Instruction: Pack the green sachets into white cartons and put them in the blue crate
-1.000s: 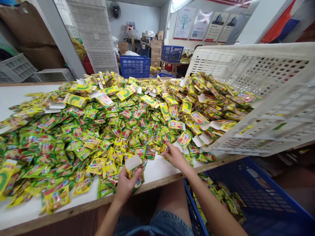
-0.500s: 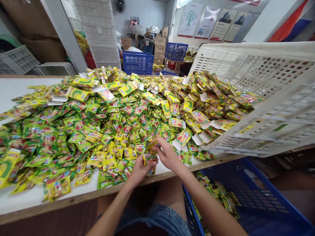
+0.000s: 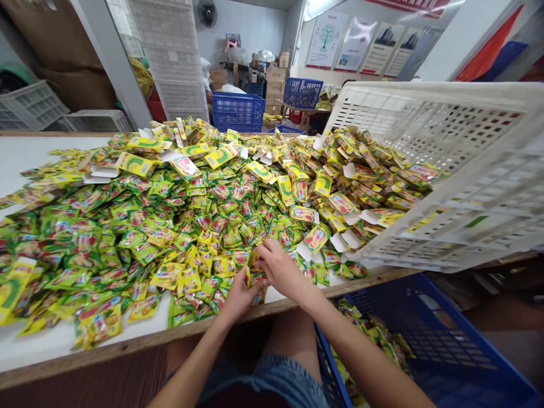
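Observation:
My left hand (image 3: 239,294) is closed round a small yellow-green carton (image 3: 256,283) at the table's front edge. My right hand (image 3: 278,267) is pinched on a sachet (image 3: 254,259) right at the carton's top. A big heap of green and yellow sachets (image 3: 140,226) covers the white table (image 3: 25,161). Flat and folded cartons (image 3: 136,163) lie along the heap's far side and spill from a tipped white crate (image 3: 467,170) on the right.
A blue crate (image 3: 429,334) with filled cartons stands below the table edge at my right. Blue baskets (image 3: 237,110), stacked white crates (image 3: 170,56) and cardboard boxes (image 3: 276,73) fill the back of the room. My legs are under the table.
My right hand lifted a sachet from the heap and brought it to the carton. My left hand moved right with the carton to meet it.

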A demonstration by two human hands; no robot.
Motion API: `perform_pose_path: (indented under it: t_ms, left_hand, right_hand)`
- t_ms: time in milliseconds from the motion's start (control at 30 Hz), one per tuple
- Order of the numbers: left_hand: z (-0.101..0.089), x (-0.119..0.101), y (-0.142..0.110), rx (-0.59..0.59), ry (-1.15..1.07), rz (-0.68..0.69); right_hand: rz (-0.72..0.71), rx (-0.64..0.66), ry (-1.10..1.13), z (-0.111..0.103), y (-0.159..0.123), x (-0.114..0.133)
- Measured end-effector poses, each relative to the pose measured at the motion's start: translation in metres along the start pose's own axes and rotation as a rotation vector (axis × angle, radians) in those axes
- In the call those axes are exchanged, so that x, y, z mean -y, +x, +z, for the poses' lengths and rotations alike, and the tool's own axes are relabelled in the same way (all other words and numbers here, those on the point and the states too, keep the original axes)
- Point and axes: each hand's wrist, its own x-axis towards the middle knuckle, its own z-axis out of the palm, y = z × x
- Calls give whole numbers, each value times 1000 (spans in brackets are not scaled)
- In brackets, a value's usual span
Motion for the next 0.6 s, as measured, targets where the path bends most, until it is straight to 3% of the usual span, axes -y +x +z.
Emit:
perform_pose_path:
  t_ms: [333,467,600]
  left_hand:
    - [-4,8,1,-24,43,-3]
    - [-5,10,0,-25,48,-15]
    - [-7,10,2,-22,52,-24]
  right_hand:
    - [27,-300,181,28,-16,-3]
    - [-66,-309,161,30,-15,-9]
    - [-52,-237,90,25,-19,-9]
